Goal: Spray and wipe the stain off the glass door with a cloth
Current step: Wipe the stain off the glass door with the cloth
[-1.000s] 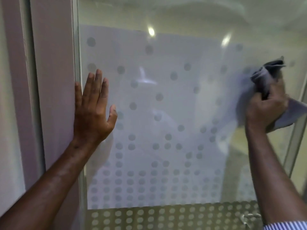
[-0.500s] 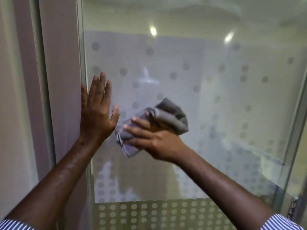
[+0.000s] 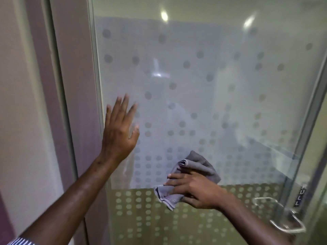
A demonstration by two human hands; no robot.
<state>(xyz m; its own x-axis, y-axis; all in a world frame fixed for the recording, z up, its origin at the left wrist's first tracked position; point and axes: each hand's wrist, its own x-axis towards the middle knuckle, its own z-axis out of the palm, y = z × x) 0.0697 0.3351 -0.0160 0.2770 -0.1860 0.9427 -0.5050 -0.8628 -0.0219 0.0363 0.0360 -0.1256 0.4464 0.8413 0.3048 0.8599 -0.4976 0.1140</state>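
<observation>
The glass door [image 3: 203, 96] fills the view, frosted with a pattern of grey dots that grows denser lower down. My left hand [image 3: 120, 131] rests flat on the glass near the door's left edge, fingers spread and pointing up. My right hand [image 3: 192, 190] presses a crumpled grey cloth [image 3: 194, 167] against the lower middle of the glass, just above a darker dotted band. No stain stands out on the glass, and no spray bottle is in view.
A pale door frame and wall [image 3: 53, 103] run along the left. A metal handle [image 3: 283, 220] sits at the lower right of the door, beside the metal edge strip [image 3: 307, 121]. Ceiling lights reflect near the top of the glass.
My right hand swept the cloth from the upper right across to the left beside my left hand, then down to the lower middle. My left hand stayed on the glass.
</observation>
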